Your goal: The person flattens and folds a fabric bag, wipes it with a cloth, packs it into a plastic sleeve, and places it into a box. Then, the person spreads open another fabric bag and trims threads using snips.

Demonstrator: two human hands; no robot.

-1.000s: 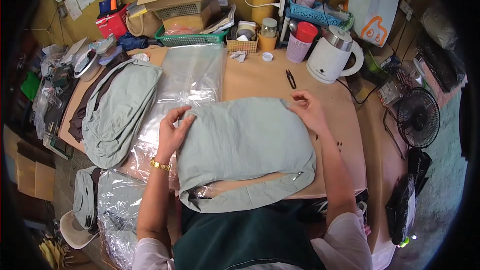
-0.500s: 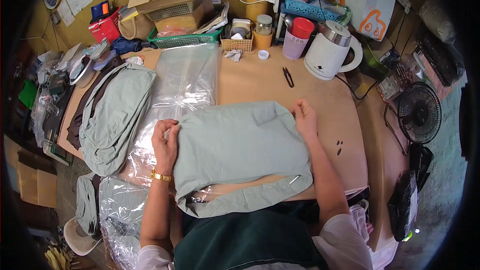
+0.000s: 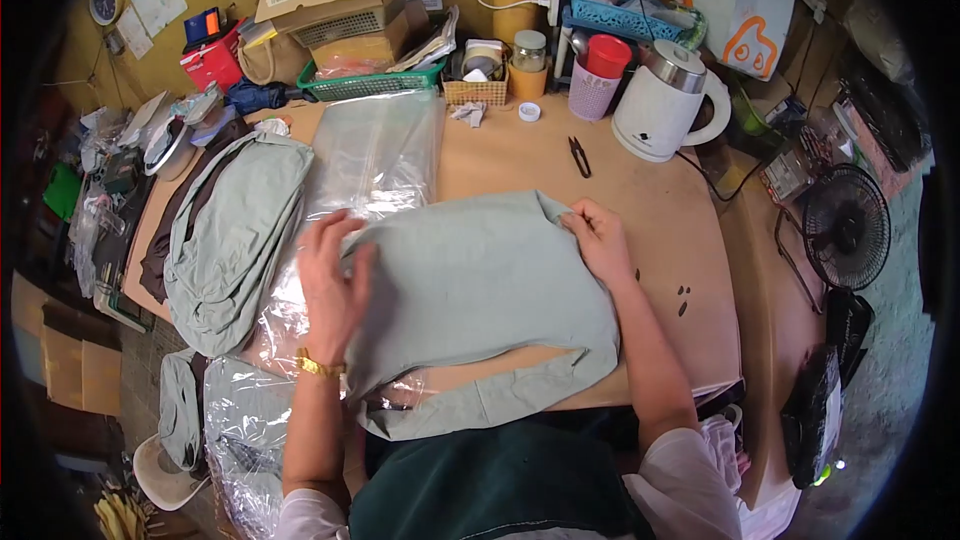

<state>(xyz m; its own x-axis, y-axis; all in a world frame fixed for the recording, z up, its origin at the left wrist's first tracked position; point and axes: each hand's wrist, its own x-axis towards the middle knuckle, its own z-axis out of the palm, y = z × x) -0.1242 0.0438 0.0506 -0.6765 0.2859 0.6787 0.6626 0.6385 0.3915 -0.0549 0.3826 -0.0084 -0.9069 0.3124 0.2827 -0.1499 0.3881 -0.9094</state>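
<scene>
Left hand (image 3: 335,292), fingers spread, has left its pinch at ten o'clock, though blur hides any light touch; only my right hand (image 3: 601,243) pinches the pale grey-green fabric bag (image 3: 478,280), at its two o'clock corner. It lies mostly smooth on the tan tabletop (image 3: 500,158), strap (image 3: 520,397) curving past six.

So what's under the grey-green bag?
Brown tabletop shows through the strap gap, with clear plastic toward its left end. The grey-green bag covers the rest, so can't tell there.
</scene>
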